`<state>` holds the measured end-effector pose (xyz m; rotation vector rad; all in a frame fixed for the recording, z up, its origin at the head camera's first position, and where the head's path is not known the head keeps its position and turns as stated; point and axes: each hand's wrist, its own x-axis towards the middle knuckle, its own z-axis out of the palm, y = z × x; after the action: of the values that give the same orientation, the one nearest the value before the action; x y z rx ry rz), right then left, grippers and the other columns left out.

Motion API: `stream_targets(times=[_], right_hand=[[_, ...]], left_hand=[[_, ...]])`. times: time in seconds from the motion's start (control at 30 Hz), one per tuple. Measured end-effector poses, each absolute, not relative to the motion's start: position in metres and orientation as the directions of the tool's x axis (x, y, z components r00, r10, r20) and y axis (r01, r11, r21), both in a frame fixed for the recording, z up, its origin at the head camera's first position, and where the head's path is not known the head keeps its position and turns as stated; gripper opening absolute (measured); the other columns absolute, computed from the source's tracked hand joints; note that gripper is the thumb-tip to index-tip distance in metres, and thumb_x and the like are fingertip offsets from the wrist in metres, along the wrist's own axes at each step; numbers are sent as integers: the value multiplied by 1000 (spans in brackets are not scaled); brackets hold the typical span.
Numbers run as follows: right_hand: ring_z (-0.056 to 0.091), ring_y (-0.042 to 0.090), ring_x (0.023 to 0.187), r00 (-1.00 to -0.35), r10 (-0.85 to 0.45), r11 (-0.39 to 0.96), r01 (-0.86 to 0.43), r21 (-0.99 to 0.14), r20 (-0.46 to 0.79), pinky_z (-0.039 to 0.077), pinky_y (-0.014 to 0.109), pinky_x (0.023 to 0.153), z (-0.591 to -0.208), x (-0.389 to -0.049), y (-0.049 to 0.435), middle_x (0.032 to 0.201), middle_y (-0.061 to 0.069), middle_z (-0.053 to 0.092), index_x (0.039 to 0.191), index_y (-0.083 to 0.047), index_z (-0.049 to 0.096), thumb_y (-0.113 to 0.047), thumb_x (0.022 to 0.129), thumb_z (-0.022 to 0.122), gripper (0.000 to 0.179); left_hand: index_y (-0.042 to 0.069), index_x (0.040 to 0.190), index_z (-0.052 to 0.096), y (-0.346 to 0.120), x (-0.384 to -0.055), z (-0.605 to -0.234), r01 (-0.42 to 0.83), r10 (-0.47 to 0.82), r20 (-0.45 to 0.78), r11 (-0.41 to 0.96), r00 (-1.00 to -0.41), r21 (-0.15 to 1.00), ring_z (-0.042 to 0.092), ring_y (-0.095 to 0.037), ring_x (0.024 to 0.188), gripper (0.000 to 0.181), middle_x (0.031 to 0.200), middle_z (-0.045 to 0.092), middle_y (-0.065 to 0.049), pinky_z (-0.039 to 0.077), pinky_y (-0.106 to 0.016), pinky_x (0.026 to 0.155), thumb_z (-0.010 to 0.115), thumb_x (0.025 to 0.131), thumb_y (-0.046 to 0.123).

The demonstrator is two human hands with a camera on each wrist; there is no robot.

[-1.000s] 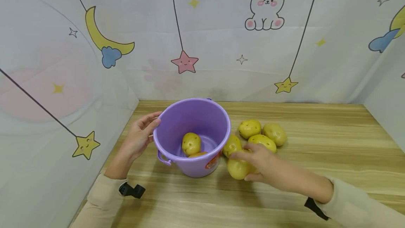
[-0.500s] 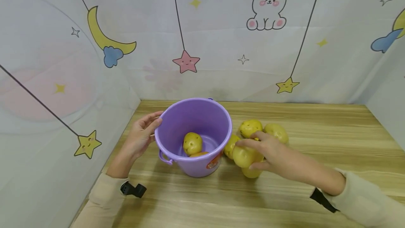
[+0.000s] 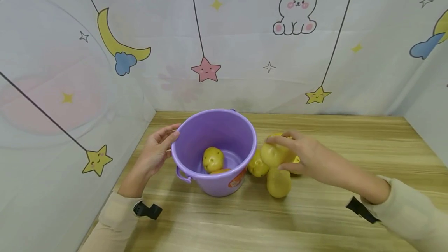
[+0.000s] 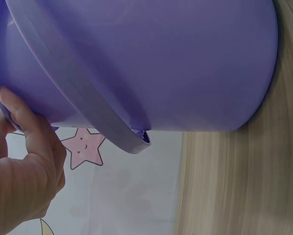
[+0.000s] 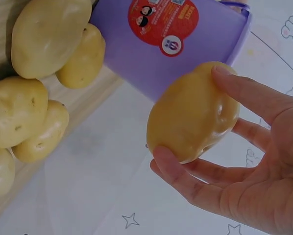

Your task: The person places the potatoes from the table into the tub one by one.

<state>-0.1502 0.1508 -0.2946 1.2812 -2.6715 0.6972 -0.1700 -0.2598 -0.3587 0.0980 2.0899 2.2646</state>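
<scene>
A purple bucket (image 3: 224,127) leans slightly toward me on the wooden table, with one potato (image 3: 212,159) and part of an orange-yellow thing (image 3: 220,171) inside. My left hand (image 3: 157,149) grips its left rim, thumb outside in the left wrist view, where the bucket's handle (image 4: 78,88) hangs down its side. My right hand (image 3: 304,156) pinches a yellow potato (image 5: 193,115) between thumb and fingers, raised above the other potatoes just right of the bucket. In the right wrist view the bucket's red sticker (image 5: 161,22) shows behind the held potato.
Several potatoes lie to the right of the bucket, among them one at the front (image 3: 279,184) and one against the bucket's side (image 3: 258,164). My right hand covers some in the head view. A printed cloth (image 3: 241,49) stands behind the table (image 3: 367,147).
My right hand has picked up a potato from beside the bucket and lifted it up and rightward. Another potato at the front now shows beneath it. My left hand stays on the rim.
</scene>
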Motion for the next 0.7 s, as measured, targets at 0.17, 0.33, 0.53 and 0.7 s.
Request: stream_targets(times=[0.17, 0.33, 0.53, 0.7], right_hand=[[62, 22, 90, -644, -710, 546, -759, -354, 287, 58, 34, 70, -287, -154, 152, 118, 14, 60, 136, -11, 59, -17, 83, 83, 59], [61, 21, 90, -629, -716, 538, -773, -337, 301, 58, 33, 70, -281, -157, 149, 117, 14, 61, 135, -10, 59, -20, 84, 83, 57], [61, 20, 85, -613, -713, 530, -789, -311, 341, 57, 30, 66, -276, -160, 145, 114, 13, 60, 134, -10, 59, -15, 81, 85, 59], [61, 23, 86, -608, -707, 529, -793, -302, 361, 56, 33, 67, -272, -164, 142, 115, 17, 61, 135, -10, 59, -16, 81, 85, 61]], left_hand=[[-4, 142, 45, -260, -170, -359, 0, 84, 8, -89, -996, 996, 65, -14, 93, 46, 113, 59, -5, 59, -23, 76, 58, 103, 17], [-3, 142, 46, -261, -169, -359, 9, 89, 17, -92, -996, 996, 65, -14, 92, 45, 113, 59, -5, 59, -23, 76, 57, 104, 17], [-4, 142, 45, -261, -169, -360, 8, 90, 15, -82, -996, 997, 65, -15, 94, 46, 113, 59, -6, 59, -24, 77, 57, 104, 17], [-4, 144, 43, -261, -169, -360, 7, 89, 13, -65, -996, 998, 65, -16, 97, 48, 117, 59, -7, 59, -26, 79, 57, 104, 19]])
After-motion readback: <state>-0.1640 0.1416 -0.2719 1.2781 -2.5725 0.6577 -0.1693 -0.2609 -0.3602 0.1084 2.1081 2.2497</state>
